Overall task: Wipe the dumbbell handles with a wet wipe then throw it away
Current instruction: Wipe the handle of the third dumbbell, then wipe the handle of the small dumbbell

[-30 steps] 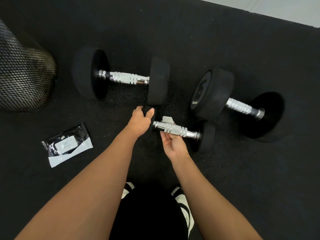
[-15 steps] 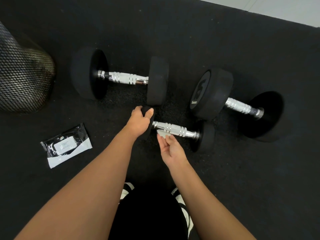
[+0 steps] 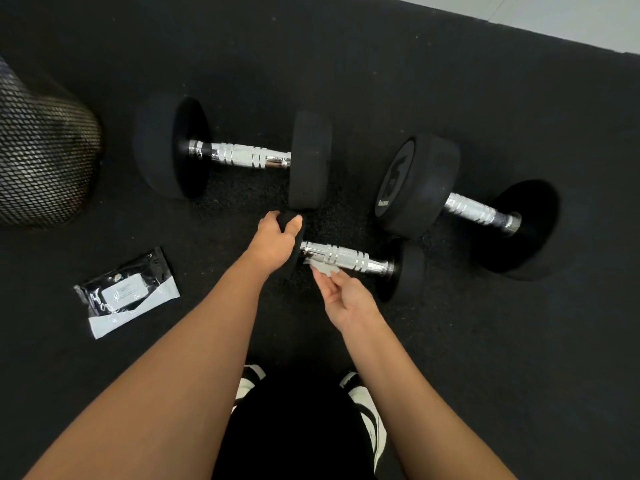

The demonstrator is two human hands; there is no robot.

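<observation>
A small dumbbell [image 3: 349,258] with a chrome handle lies on the black floor just in front of me. My left hand [image 3: 275,242] grips its left black end. My right hand [image 3: 341,294] holds a small grey wet wipe [image 3: 320,266] in its fingertips, against the underside of the handle near the left end. A larger dumbbell [image 3: 242,155] lies behind on the left. Another large dumbbell [image 3: 471,209] lies to the right. Both have bare chrome handles.
A black and white pack of wipes [image 3: 126,294] lies on the floor to the left. A black mesh bin [image 3: 41,161] stands at the far left edge. My shoes [image 3: 363,410] show at the bottom. A pale floor [image 3: 571,15] begins beyond the mat at top right.
My right hand has brought the wipe down from the top of the small dumbbell's handle to its near underside. My left hand has stayed on the dumbbell's end.
</observation>
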